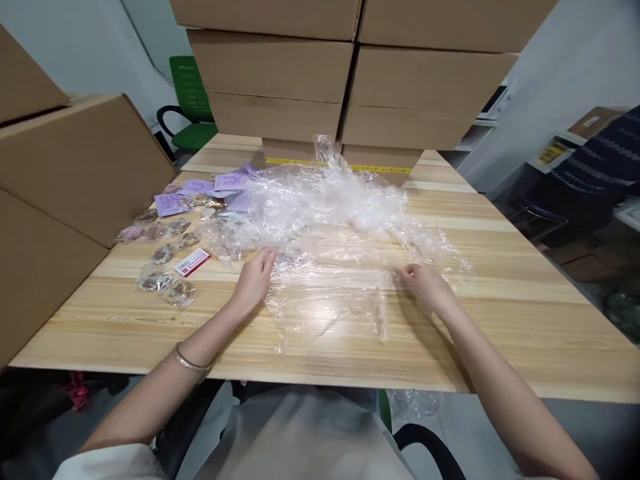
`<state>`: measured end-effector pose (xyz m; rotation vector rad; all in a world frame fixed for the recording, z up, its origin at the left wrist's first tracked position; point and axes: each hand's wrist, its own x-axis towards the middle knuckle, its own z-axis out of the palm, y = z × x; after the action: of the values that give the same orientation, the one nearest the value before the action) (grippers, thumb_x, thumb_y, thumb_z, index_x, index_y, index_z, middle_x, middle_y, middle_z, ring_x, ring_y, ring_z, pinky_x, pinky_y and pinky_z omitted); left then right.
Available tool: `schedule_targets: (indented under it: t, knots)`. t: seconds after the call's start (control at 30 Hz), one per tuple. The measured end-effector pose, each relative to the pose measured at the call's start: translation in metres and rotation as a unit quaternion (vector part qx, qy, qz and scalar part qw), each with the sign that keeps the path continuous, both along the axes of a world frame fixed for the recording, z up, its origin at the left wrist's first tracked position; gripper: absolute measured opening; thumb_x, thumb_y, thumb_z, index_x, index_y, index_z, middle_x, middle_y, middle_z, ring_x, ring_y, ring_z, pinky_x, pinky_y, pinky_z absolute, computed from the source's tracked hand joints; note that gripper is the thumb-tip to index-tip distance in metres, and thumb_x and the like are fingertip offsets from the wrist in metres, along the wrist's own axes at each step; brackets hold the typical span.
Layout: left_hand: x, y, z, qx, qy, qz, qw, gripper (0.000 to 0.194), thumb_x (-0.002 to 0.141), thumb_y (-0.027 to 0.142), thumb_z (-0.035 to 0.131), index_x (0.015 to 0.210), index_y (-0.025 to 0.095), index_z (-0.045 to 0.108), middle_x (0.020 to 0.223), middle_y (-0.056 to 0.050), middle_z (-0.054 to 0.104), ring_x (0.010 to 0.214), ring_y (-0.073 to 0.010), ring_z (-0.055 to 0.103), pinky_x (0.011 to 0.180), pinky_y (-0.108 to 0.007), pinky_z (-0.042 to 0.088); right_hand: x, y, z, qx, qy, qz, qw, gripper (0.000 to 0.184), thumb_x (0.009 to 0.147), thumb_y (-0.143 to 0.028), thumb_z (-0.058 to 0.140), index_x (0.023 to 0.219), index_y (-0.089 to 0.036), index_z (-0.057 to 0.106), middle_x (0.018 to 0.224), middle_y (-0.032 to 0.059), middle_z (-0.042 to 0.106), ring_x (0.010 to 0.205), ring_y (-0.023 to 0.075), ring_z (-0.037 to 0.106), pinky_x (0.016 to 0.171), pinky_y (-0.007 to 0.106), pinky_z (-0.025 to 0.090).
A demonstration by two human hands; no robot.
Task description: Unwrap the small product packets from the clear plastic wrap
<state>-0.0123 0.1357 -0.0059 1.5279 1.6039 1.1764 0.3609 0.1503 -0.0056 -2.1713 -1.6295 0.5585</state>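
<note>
A clear plastic bag (327,310) is stretched flat between my two hands, low over the table. My left hand (256,275) is closed on its left edge, fingers pinched together. On the other side my right hand (425,285) pinches the right edge. Just beyond lies a large crumpled heap of clear plastic bags (330,203). Left of my left hand are small clear packets with dark contents (163,280), a white and red card with a barcode (193,262), and several purple sachets (200,188).
Stacked cardboard boxes (280,80) stand at the back of the wooden table (500,313), with yellow tape along the bottom ones. More large boxes (75,173) line the left side. A green chair (193,100) is behind. A person in a dark patterned top (595,157) is at the right.
</note>
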Motion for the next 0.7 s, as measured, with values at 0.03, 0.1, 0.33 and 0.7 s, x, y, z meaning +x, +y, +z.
schedule_targets:
  t: [0.03, 0.1, 0.33, 0.7]
  knots:
    - [-0.001, -0.002, 0.002, -0.008, 0.022, -0.013, 1.0, 0.035, 0.089, 0.041, 0.063, 0.117, 0.021, 0.068, 0.073, -0.001, 0.063, 0.069, -0.0216, 0.057, 0.071, -0.028, 0.04, 0.0, -0.004, 0.004, 0.009, -0.026, -0.012, 1.0, 0.025, 0.084, -0.048, 0.057, 0.078, -0.024, 0.062, 0.062, 0.0077, 0.062, 0.071, 0.0314, 0.063, 0.072, 0.043, 0.045]
    - [-0.001, -0.011, 0.008, -0.02, 0.083, -0.027, 0.996, 0.055, 0.086, 0.046, 0.067, 0.135, 0.022, 0.058, 0.083, -0.003, 0.066, 0.071, -0.0232, 0.058, 0.072, -0.029, 0.041, -0.01, -0.014, 0.01, 0.088, -0.087, -0.019, 0.992, 0.033, 0.09, -0.048, 0.049, 0.103, -0.022, 0.064, 0.083, 0.0133, 0.068, 0.082, 0.0344, 0.065, 0.076, 0.047, 0.047]
    - [-0.048, -0.019, 0.036, 0.003, 0.424, 0.094, 0.901, 0.047, 0.098, 0.034, 0.037, 0.136, 0.01, 0.052, 0.124, -0.021, 0.058, 0.104, -0.0352, 0.061, 0.086, -0.042, 0.046, -0.082, -0.034, -0.008, 0.184, -0.091, 0.345, 0.916, 0.054, 0.099, -0.053, 0.035, 0.143, -0.025, 0.051, 0.141, 0.0131, 0.057, 0.136, 0.0334, 0.047, 0.111, 0.054, 0.036]
    - [-0.177, -0.016, 0.03, -0.124, 0.504, -0.001, 0.855, 0.056, 0.084, 0.032, 0.052, 0.138, 0.016, 0.05, 0.145, -0.016, 0.05, 0.135, -0.0337, 0.044, 0.11, -0.044, 0.036, -0.087, -0.029, -0.055, 0.14, -0.166, 0.383, 0.898, 0.071, 0.096, -0.065, 0.038, 0.155, -0.027, 0.036, 0.163, 0.0125, 0.028, 0.151, 0.0397, 0.017, 0.118, 0.064, 0.017]
